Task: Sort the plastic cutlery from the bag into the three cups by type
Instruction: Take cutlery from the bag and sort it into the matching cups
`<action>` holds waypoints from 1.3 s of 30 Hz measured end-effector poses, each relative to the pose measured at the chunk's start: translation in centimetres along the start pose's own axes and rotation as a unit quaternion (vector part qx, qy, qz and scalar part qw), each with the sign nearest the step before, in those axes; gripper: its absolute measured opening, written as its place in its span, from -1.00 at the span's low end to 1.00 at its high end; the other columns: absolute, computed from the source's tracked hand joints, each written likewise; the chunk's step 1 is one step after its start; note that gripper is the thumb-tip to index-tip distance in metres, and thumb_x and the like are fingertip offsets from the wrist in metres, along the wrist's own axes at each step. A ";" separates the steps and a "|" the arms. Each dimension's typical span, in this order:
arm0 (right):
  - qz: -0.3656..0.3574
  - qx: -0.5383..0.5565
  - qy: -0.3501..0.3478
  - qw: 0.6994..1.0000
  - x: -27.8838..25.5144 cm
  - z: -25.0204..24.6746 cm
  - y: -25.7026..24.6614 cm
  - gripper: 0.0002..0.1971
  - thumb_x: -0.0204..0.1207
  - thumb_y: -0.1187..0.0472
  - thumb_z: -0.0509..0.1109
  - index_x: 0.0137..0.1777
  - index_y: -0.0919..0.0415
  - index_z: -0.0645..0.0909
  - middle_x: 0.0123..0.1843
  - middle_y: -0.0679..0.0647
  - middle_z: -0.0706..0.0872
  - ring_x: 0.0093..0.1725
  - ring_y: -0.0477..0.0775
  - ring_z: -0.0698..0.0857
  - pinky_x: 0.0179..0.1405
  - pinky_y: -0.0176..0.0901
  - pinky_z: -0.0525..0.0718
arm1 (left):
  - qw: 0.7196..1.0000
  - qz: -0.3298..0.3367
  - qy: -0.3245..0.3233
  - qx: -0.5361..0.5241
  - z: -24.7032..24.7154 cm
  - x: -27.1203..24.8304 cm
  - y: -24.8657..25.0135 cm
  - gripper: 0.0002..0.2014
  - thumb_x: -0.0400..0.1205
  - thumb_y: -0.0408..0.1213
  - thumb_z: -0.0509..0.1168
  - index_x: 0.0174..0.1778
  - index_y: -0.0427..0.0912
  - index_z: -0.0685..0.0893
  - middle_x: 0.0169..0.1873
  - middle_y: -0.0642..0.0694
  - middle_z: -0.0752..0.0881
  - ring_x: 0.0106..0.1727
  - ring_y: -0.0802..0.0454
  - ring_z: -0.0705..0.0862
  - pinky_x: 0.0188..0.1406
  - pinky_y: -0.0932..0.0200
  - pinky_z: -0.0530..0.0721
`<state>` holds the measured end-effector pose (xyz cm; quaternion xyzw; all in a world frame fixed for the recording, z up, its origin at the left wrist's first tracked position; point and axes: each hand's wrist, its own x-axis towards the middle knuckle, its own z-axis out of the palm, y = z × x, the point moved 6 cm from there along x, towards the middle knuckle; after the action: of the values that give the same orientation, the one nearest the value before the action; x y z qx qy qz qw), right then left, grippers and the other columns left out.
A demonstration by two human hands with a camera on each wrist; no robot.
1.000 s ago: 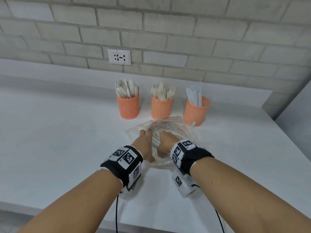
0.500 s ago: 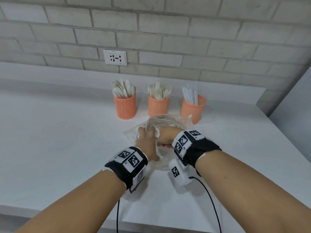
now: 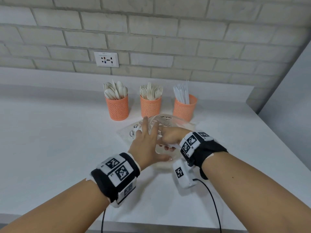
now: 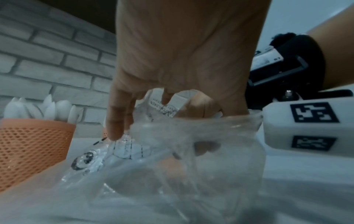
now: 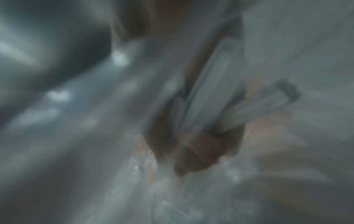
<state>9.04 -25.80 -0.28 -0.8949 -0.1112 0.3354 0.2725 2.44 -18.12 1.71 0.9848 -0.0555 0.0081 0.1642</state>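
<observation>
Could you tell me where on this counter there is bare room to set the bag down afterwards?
Bare counter lies left of the spoon cup and right of the knife cup. It is crowded in front of the cups, where the bag and both hands are.

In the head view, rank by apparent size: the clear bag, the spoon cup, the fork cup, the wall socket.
1. Clear bag, partly hidden by both hands.
2. Spoon cup and fork cup: they look alike, so I leave them tied.
3. Wall socket, smallest, though farther from the camera.
</observation>
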 end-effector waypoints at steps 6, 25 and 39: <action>-0.032 0.035 -0.058 0.997 -1.2 0.6 -0.5 -0.79 0.56 0.40 0.14 0.18 0.31 0.43 -0.30 0.18 0.52 -0.47 -0.01 0.46 -0.58 -0.23 0.47 | 0.987 -0.020 -0.020 0.157 1.0 0.1 1.4 0.39 0.18 0.32 0.48 0.62 -0.17 -0.34 0.61 -0.24 -0.32 0.55 -0.31 0.16 0.36 -0.16 0.49; -0.071 0.183 -0.112 0.974 -9.1 -5.8 5.5 -0.51 0.62 0.43 0.19 0.47 -0.01 0.35 -0.28 0.07 0.51 -0.47 -0.10 0.40 -0.50 -0.28 0.34 | 0.984 -0.159 -0.046 -0.062 1.1 4.4 -3.9 0.16 0.20 0.16 0.58 0.53 -0.34 0.12 0.35 -0.22 0.26 0.39 -0.27 0.41 0.37 -0.10 0.47; -0.302 0.243 0.186 0.903 -6.9 -4.8 -1.6 -0.40 0.67 0.31 0.16 0.63 -0.11 0.06 -0.08 -0.10 0.62 -0.32 -0.26 0.55 -0.31 -0.43 0.51 | 0.824 -0.011 0.026 -0.566 -4.9 4.3 2.5 -0.50 0.65 0.18 0.06 0.39 -0.04 0.51 0.26 0.08 0.61 0.31 0.10 0.56 0.34 0.11 0.45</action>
<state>7.02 -29.06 7.32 -0.7706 -0.2381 0.0813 0.5855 6.44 -19.33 7.26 0.7192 -0.0353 -0.0014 0.6939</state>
